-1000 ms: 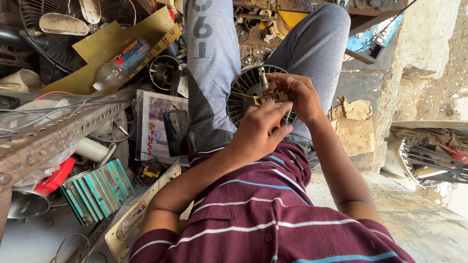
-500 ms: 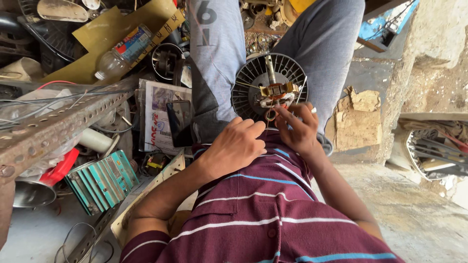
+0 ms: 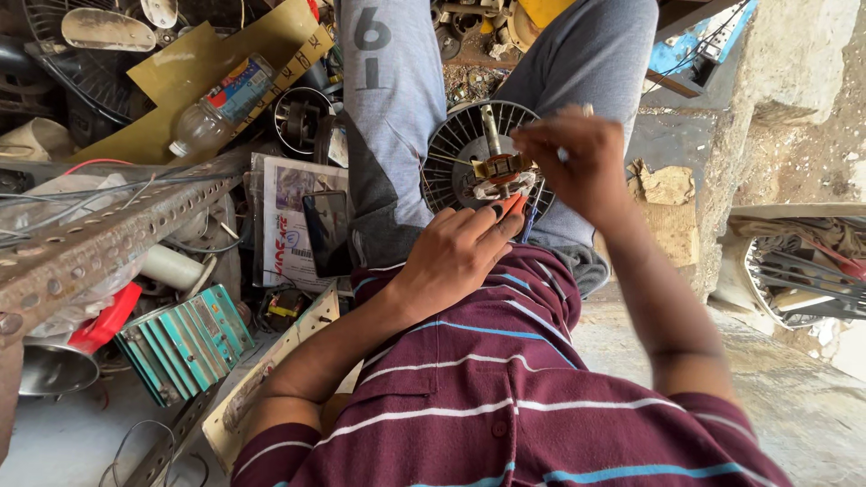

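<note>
**Right hand lifts off the fan motor, left hand moves in with an orange-tipped tool**

Half a second ago the right hand (image 3: 586,162) lay low on the round black ribbed fan motor with copper windings (image 3: 483,162); now it has risen to the upper centre-right of the frame, fingers (image 3: 564,149) pinched together on something too small to make out. The left hand (image 3: 456,252), earlier resting below the motor, has moved up so that its clenched fingers hold a small orange-tipped tool (image 3: 512,206) against the lower edge of the windings. The motor itself sits at centre top, resting on the lap between the grey trouser legs (image 3: 388,108), much where it was.

Room for moving is tight. To the left of the knee lie a dark phone (image 3: 327,233) on a printed newspaper (image 3: 284,216), just beside the trouser leg. A rusty perforated angle-iron bar (image 3: 108,239) crosses the left middle, with a teal finned metal block (image 3: 185,343) below it. A clear plastic bottle (image 3: 216,106) lies on yellow card in the upper left. On the right, bare stone floor (image 3: 794,397) leaves open space beside the right forearm.
</note>
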Demonstrator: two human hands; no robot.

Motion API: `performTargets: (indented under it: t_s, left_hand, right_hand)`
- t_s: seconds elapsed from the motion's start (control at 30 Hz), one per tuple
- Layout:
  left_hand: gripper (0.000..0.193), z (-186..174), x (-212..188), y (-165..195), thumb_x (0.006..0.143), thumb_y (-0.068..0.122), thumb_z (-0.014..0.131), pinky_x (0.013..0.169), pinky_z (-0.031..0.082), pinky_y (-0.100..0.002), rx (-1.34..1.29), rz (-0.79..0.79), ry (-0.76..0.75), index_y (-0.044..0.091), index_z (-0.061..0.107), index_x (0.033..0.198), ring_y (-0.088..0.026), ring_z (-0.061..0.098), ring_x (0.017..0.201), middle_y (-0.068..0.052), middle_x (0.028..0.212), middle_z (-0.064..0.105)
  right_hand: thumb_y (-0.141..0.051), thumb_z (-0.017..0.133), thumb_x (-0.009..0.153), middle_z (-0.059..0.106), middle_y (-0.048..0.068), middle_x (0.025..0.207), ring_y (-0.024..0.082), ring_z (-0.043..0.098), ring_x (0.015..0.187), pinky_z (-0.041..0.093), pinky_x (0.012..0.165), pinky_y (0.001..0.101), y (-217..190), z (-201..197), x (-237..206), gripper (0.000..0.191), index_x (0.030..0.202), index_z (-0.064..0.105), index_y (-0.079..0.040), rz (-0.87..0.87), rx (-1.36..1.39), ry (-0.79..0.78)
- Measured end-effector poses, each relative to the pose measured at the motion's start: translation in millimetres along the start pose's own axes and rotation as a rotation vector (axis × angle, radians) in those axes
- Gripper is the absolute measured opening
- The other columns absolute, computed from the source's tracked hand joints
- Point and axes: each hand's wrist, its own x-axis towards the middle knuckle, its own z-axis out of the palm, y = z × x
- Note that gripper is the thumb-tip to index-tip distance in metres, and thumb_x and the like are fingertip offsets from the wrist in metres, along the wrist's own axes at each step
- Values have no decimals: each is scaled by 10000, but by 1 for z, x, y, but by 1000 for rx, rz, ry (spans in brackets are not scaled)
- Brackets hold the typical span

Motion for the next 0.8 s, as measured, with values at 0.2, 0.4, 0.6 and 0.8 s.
performTargets:
  t_s: [0.2,0.4,0.6,0.8]
  left_hand:
    - [499,16,0,-4,957,153,610,670,499,-349,201,-56,-216,10,586,1434,-187,613,733,-70,907,574]
    - [288,16,-11,-3,912,91,591,738,481,-353,248,-35,-482,135,707,1172,-193,611,831,-62,985,590]
    - [193,-18,-11,6,785,279,703,730,443,-404,73,26,-242,130,741,901,-246,566,875,-56,914,547]
    - [133,-29,24,-47,902,185,792,749,432,-394,157,-90,55,107,708,835,-206,546,850,-40,855,501]
  right_hand:
    - [-28,777,962,752,63,880,148,696,736,543,672,302,40,-3,37,26,977,779,-48,-137,80,-238]
    - [-13,731,976,749,57,952,174,702,824,557,730,319,53,3,14,85,1020,768,-76,-225,-74,-213]
    - [-23,820,858,685,44,874,145,577,656,331,502,323,5,32,-67,303,1142,772,-115,-336,-450,101]
    - [-46,815,866,676,92,952,192,630,748,479,622,326,-2,68,-102,425,1274,699,-22,-48,-258,105]
